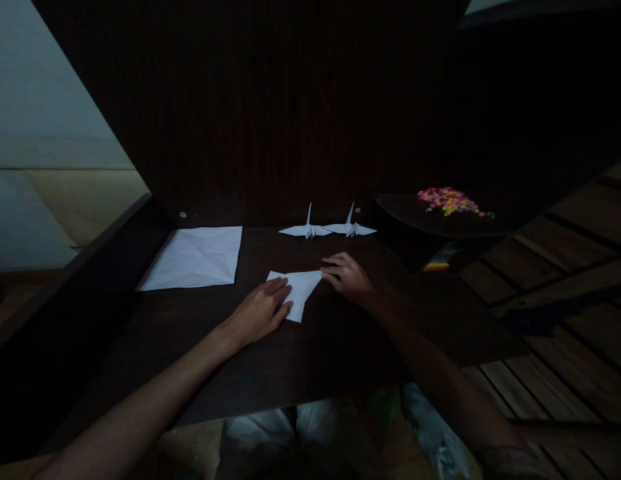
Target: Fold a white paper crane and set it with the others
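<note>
A partly folded white sheet of paper (303, 288) lies on the dark tabletop in front of me, with a narrow point reaching to the right. Across its left part my left hand (260, 310) rests flat, fingers stretched out and pressing it down. The fingertips of my right hand (351, 279) close on the narrow right tip of the same paper. Behind the hands stand two folded white paper cranes, a left crane (308, 231) and a right crane (351, 229), their wings spread and touching or overlapping.
At the left lies a creased white sheet (203, 257). A small heap of colourful beads (447, 200) sits on a raised rounded shelf (410, 210) at the right. A dark panel (270, 120) rises behind the table, and a low side board (75, 273) borders its left.
</note>
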Tool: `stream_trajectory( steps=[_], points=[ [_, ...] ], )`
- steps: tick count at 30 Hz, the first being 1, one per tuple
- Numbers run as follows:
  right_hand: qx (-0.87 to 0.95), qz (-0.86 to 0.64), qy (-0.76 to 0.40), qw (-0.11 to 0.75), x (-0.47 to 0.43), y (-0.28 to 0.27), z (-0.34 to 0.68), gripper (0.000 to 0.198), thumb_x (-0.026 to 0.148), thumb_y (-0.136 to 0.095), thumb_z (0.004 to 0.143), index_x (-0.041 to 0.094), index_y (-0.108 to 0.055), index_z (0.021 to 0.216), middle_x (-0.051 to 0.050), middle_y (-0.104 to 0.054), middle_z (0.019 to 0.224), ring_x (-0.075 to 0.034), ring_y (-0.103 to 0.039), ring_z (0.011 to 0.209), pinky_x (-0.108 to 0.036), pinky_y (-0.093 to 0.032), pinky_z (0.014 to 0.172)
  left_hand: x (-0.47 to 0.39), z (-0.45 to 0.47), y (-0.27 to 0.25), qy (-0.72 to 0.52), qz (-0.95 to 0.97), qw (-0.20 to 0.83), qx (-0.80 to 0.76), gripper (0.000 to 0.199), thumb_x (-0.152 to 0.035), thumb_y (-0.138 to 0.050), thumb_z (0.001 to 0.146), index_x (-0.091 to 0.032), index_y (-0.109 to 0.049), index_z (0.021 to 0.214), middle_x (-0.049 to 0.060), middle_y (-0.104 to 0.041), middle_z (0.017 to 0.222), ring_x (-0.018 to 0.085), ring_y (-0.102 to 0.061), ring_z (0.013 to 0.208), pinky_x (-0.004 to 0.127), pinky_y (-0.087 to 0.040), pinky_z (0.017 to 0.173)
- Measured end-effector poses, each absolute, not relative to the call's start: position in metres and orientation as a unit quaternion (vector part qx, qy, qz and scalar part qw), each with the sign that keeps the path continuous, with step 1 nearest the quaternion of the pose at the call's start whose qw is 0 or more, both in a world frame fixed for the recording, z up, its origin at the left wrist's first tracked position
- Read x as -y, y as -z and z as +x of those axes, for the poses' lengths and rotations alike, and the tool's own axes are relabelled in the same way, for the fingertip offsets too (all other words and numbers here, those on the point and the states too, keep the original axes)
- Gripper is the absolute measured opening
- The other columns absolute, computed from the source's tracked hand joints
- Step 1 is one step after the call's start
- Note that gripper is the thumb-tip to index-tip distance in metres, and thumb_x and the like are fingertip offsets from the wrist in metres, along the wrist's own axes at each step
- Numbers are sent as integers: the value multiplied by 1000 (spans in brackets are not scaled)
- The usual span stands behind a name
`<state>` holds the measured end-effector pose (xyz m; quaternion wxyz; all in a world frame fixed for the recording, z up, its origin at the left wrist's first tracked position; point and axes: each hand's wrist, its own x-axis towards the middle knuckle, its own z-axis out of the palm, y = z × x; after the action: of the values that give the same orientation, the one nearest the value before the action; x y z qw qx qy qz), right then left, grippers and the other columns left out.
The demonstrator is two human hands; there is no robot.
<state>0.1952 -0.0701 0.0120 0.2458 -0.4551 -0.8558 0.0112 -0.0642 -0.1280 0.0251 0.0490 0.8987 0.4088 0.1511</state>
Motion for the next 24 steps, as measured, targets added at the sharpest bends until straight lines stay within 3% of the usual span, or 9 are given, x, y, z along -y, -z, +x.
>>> stream_trajectory(
  steps=[7, 10, 14, 17, 21, 24],
  points=[
    [875, -366, -64, 311, 84, -11, 175, 25, 25, -53, 91, 19, -72, 106, -11, -67, 118, -23, -58, 112, -45, -49, 97, 137, -56, -29, -154, 885, 0, -439, 35, -34, -49, 92, -10, -61, 115, 20, -55, 131, 29, -60, 107, 46, -47, 96],
    [897, -316, -82, 298, 94, -12, 164, 26, 26, -51, 92, 21, -71, 109, -9, -64, 125, -23, -53, 122, -45, -47, 100, 138, -54, -33, -167, 884, 11, -436, 35, -30, -38, 96, -9, -62, 109, 21, -58, 126, 28, -60, 106, 45, -45, 95],
    [910, -314, -79, 260, 99, -9, 158, 26, 32, -54, 91, 22, -71, 108, -9, -63, 126, -25, -50, 126, -47, -45, 103, 132, -57, -37, -198, 890, 55, -408, 40, -22, -26, 99, -13, -65, 99, 13, -68, 106, 23, -61, 101, 43, -44, 94],
    [904, -347, -64, 240, 98, -8, 160, 27, 34, -58, 89, 22, -71, 108, -10, -60, 130, -29, -47, 129, -51, -44, 102, 126, -64, -36, -216, 884, 88, -405, 31, -22, -35, 96, -15, -64, 105, 10, -69, 106, 21, -62, 93, 38, -48, 87],
    [893, -387, -34, 227, 93, -9, 167, 27, 34, -60, 88, 22, -71, 109, -10, -53, 138, -32, -42, 131, -55, -43, 99, 119, -72, -32, -216, 896, 108, -373, 29, -22, -46, 92, -15, -65, 113, 8, -69, 110, 22, -59, 100, 38, -49, 91],
    [886, -394, -34, 242, 88, -7, 170, 25, 29, -59, 88, 21, -72, 108, -11, -57, 133, -30, -47, 126, -51, -45, 98, 118, -74, -29, -211, 905, 105, -353, 28, -26, -49, 92, -16, -66, 112, 10, -67, 115, 24, -56, 108, 42, -48, 95]
  ],
)
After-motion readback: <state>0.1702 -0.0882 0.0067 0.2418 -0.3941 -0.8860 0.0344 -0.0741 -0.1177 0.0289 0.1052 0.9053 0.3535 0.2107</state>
